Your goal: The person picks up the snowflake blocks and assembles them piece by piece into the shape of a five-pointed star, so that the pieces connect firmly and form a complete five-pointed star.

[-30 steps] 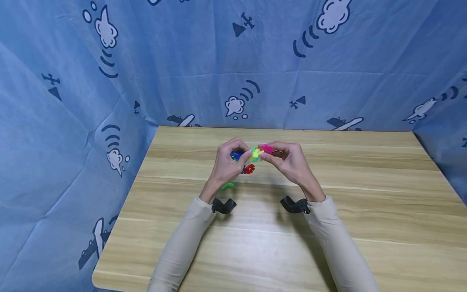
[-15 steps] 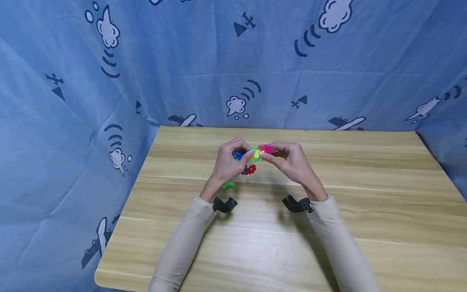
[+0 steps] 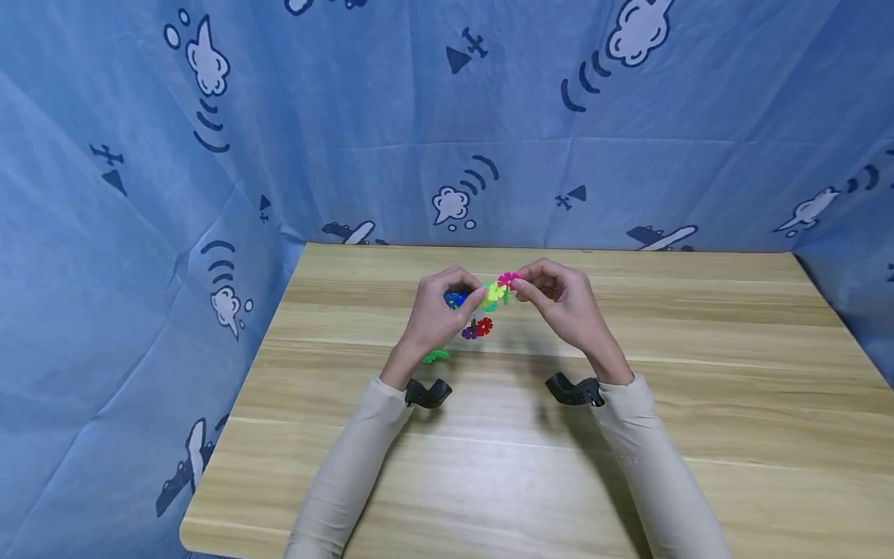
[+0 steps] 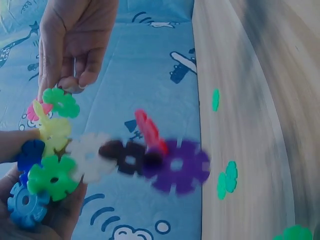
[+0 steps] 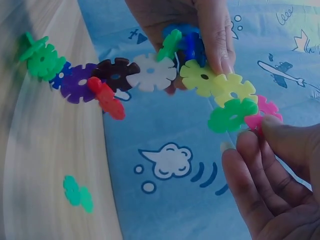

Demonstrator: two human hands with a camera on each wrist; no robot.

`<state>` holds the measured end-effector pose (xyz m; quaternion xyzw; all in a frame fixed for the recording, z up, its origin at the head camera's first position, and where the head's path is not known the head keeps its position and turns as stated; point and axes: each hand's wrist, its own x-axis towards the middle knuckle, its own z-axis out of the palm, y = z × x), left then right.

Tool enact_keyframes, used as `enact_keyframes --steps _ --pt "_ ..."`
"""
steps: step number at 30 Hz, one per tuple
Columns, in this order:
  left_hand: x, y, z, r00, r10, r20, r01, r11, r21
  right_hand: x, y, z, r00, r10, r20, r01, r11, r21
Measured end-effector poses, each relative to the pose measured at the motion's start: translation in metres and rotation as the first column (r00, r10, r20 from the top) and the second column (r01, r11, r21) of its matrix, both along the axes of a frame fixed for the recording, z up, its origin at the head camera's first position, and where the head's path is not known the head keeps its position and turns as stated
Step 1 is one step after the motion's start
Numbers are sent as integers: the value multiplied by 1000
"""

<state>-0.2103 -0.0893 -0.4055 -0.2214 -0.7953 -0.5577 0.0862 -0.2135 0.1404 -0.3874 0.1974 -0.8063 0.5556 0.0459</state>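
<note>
My left hand [image 3: 441, 312] pinches a chain of slotted plastic snowflake discs near its yellow discs [image 5: 200, 77]. Thumb and index finger of my right hand [image 3: 571, 304] are at the pink disc [image 5: 265, 111] on the chain's end, pinching its edge. A green disc [image 5: 231, 117] joins on beside the pink one. From the yellow part the chain runs through a white disc [image 5: 150, 75], a dark brown disc [image 5: 119, 76] and a purple disc [image 4: 176, 167], with a red disc [image 5: 111, 102] standing out sideways. Blue discs [image 4: 26, 205] sit under the left palm.
Loose green discs [image 4: 230, 176] lie on the wooden table [image 3: 503, 466]. Another green piece [image 3: 435, 355] shows beside the left wrist. A blue patterned curtain [image 3: 391, 93] hangs behind the table's back edge and along the left side. Each wrist carries a black camera mount [image 3: 573, 388].
My right hand has shifted slightly right and away from the yellow disc, so the pink disc now shows more fully. The left hand holds nearly the same place.
</note>
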Motion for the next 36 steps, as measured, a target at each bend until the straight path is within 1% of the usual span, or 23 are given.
enact_keyframes --steps 8,14,20,24,27,30,32,36 --pt "0 -3 0 995 -60 82 66 995 -71 1 0 -1 1000 -19 -11 19 1000 13" --pt "1 0 0 993 -83 80 93 987 -135 1 -5 -4 1000 13 -20 -12 1000 23" --pt "1 3 -2 995 -74 64 83 984 -159 3 -9 -5 1000 10 -22 -9 999 53" --pt "0 0 -1 997 -58 59 67 983 -172 -1 -5 -10 1000 -10 -27 11 999 49" --pt "0 -4 0 998 -37 60 47 982 -181 -7 0 -20 998 -53 -22 54 997 57" --pt "-1 -9 2 997 -7 71 20 982 -187 -14 5 -34 996 -90 26 88 992 93" --pt "-2 -12 4 997 12 81 4 981 -192 -20 6 -47 992 -105 70 94 985 142" --pt "-3 -17 6 994 42 105 -21 980 -199 -30 3 -72 981 -135 138 93 957 274"
